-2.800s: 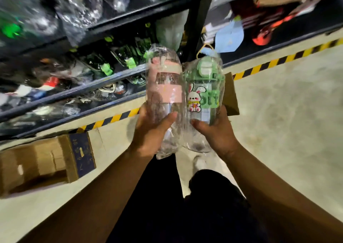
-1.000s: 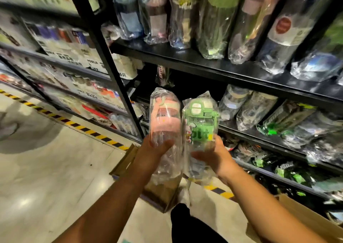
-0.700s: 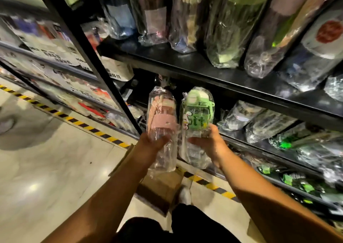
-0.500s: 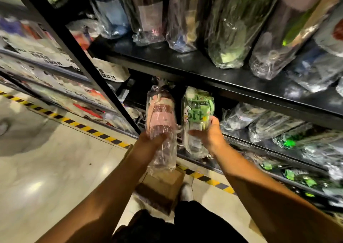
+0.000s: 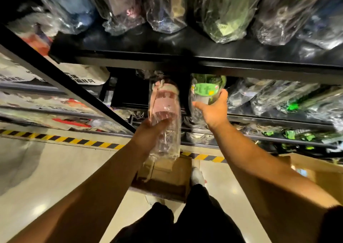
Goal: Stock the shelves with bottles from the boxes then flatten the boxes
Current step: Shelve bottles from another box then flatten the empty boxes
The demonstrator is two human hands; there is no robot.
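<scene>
Pink bottle (image 5: 164, 105) gripped by left hand (image 5: 147, 136) | green bottle (image 5: 205, 92) gripped by right hand (image 5: 213, 111)

Only "it" reads, on the green bottle (image 5: 206, 92)

The scene is dimly lit, and the shelves (image 5: 167, 45) are sunk in deep shadow. Overhead light is thrown back as soft glare by the glossy floor (image 5: 55, 168) and the plastic wrappers (image 5: 222, 10). Motion blur is seen throughout, and straight lines are bent towards the edges.
</scene>
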